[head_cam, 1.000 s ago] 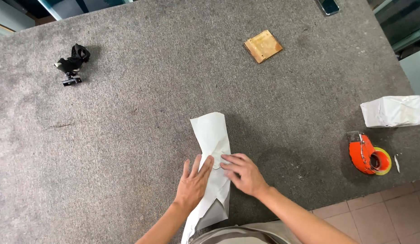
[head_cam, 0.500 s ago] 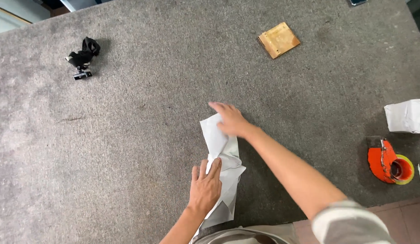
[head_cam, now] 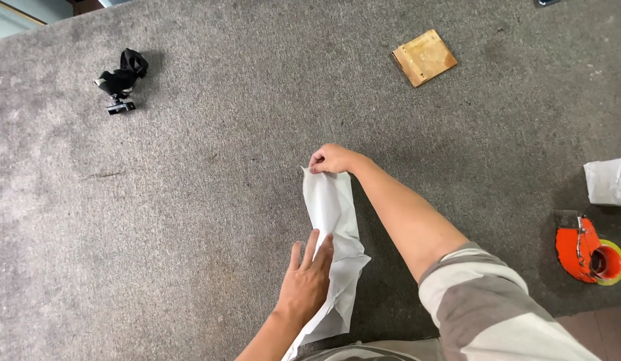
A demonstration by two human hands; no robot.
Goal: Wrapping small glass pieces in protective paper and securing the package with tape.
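Note:
A long white folded sheet, like a bag or wrapper (head_cam: 332,220), lies on the grey carpeted surface (head_cam: 190,200) in front of me. My left hand (head_cam: 307,277) presses flat on its lower part with fingers spread. My right hand (head_cam: 332,159) reaches to the far end and pinches the top edge of the white sheet with closed fingers. My striped sleeve shows at the lower right.
A black strap with a small clip (head_cam: 120,80) lies far left. A square wooden block (head_cam: 424,57) sits at the upper right. An orange tape dispenser (head_cam: 587,249) and a white folded packet (head_cam: 607,180) are at the right edge.
My right hand has moved from beside my left hand up to the far end of the white sheet and gripped it. The left hand stays pressed on the lower part.

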